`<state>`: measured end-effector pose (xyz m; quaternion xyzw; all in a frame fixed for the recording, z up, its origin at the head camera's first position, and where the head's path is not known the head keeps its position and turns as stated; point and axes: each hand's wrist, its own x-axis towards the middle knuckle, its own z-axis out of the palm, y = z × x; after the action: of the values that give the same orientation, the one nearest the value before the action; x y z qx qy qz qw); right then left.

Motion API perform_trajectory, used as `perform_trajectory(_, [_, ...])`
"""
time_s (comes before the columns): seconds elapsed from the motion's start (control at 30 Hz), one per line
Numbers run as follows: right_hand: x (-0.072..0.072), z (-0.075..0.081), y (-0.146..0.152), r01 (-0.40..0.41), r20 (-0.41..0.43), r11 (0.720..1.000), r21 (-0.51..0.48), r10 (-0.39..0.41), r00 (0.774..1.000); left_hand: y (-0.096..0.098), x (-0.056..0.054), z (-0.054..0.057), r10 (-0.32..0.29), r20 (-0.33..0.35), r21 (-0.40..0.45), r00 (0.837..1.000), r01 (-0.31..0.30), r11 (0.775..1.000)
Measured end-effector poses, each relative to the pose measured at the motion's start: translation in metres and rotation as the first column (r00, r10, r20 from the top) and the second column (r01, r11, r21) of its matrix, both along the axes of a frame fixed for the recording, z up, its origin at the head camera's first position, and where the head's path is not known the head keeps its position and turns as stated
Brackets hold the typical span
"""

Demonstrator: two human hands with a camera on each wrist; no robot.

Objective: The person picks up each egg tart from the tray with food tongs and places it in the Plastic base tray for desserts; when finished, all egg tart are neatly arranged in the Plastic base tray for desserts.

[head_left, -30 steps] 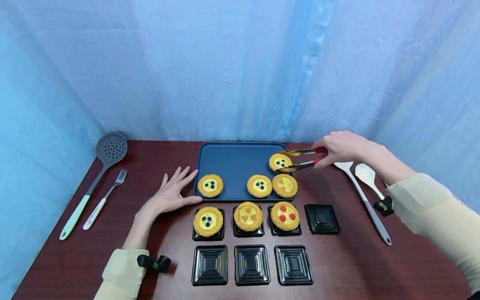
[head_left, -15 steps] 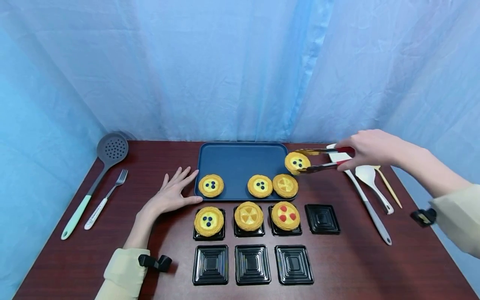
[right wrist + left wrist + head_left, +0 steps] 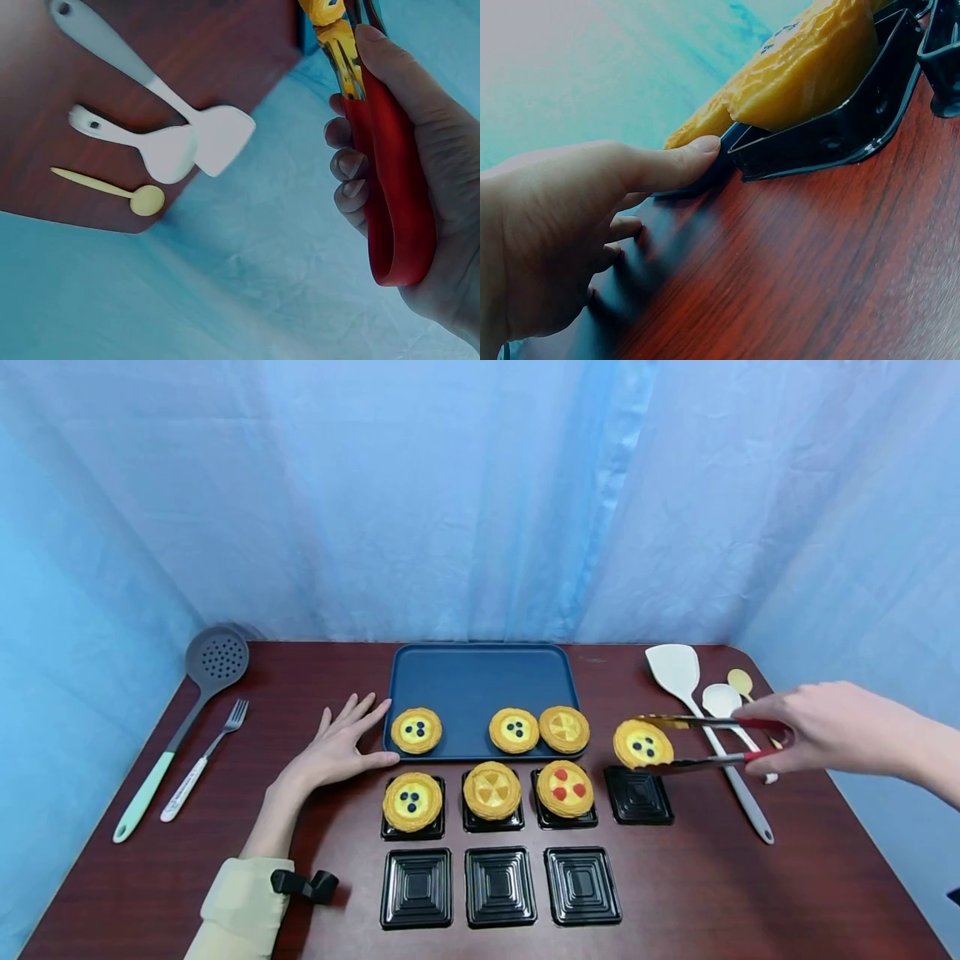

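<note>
My right hand (image 3: 840, 731) grips red-handled tongs (image 3: 397, 180). Between the tong arms is a blueberry tart (image 3: 643, 744), tilted and raised just above the rear edge of a black square tray (image 3: 639, 797). My left hand (image 3: 337, 750) lies with spread fingers at the left edge of the blue baking tray (image 3: 465, 677), its thumb touching the front left corner. On that baking tray sit two blueberry tarts and an orange-topped tart (image 3: 564, 730). In front, a blueberry tart (image 3: 412, 802), an orange-topped tart (image 3: 492, 791) and a strawberry tart (image 3: 565, 789) stand on black trays.
Three black trays, one of them (image 3: 499, 887) in the middle, line the front. A skimmer (image 3: 217, 657) and a fork (image 3: 206, 760) lie on the left. To the right are a white turner (image 3: 675, 672), a white ladle-like spoon (image 3: 722, 700) and a small yellow spoon (image 3: 739, 681).
The tongs lifted the blueberry tart off the baking tray's right rear corner. My right hand carried it rightward, then toward me. My left hand stayed in place.
</note>
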<state>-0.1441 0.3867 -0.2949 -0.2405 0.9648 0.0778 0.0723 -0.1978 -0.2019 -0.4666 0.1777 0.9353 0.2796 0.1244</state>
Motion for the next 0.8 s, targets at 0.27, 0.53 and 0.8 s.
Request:
perform_trajectory(0.27, [0.021, -0.017, 0.006, -0.039, 0.025, 0.999, -0.026, 0.04, 0.999, 0.001, 0.001, -0.001, 0.002, 0.003, 0.004, 1.0, -0.002, 1.0])
perform_trajectory(0.53, [0.023, -0.025, 0.005, -0.065, 0.048, 0.997, -0.032, 0.067, 0.997, 0.001, 0.0, -0.001, 0.002, -0.001, 0.005, 1.0, -0.002, 1.0])
perform_trajectory(0.8, [0.023, -0.029, 0.008, -0.071, 0.027, 0.997, -0.031, 0.072, 0.997, 0.0, 0.0, 0.0, 0.006, 0.0, 0.001, 1.0, -0.006, 1.0])
